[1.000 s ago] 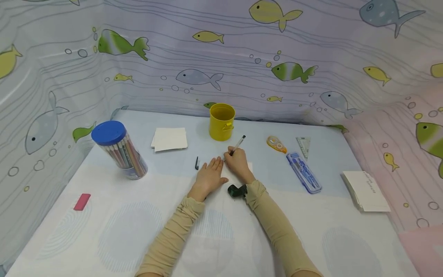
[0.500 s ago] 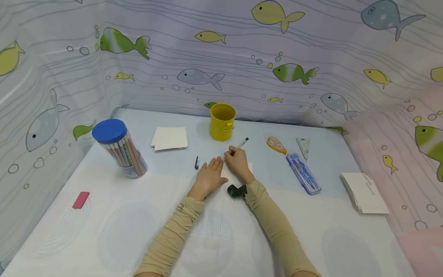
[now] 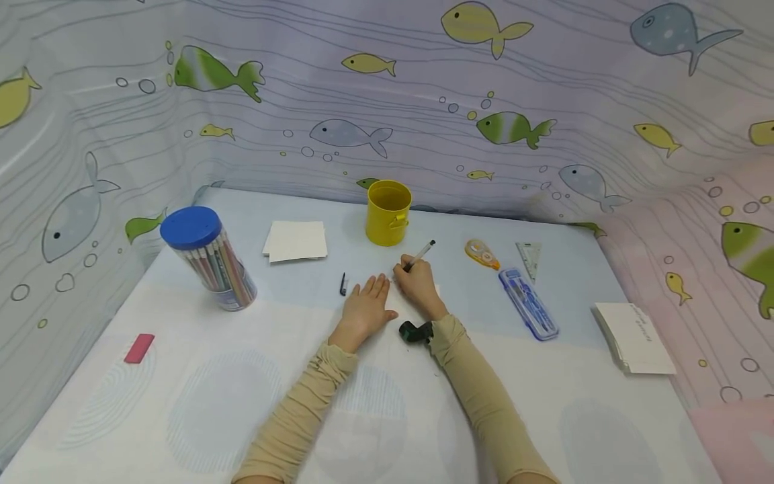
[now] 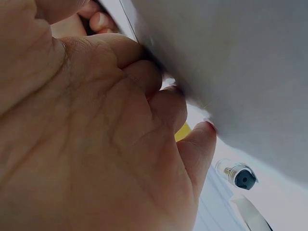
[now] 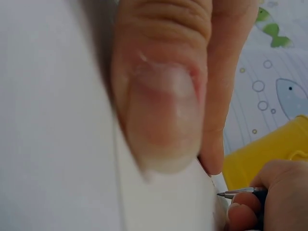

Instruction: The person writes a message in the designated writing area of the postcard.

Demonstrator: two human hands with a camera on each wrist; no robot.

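Observation:
In the head view, my left hand (image 3: 365,309) lies flat with straight fingers on a white card (image 3: 404,302) at the middle of the table. My right hand (image 3: 418,286) grips a clear pen (image 3: 423,251) with a black end, just right of the left fingertips. The right wrist view has the pen's metal point (image 5: 230,193) right at the card's edge, with the left thumb (image 5: 163,120) large in front. Whatever is written there is hidden by the hands. Left of the left fingers lies the pen cap (image 3: 343,284).
A yellow bucket (image 3: 387,225) stands behind the hands. Blank cards (image 3: 296,240) and a blue-lidded pencil tub (image 3: 208,259) are left, with a pink eraser (image 3: 139,348). Rightward lie correction tape (image 3: 482,254), a set square (image 3: 529,259), a blue case (image 3: 528,304) and written cards (image 3: 635,338).
The pen's upper end has tipped slightly to the right. The left hand has stayed in place, and the whole head view has shifted a little.

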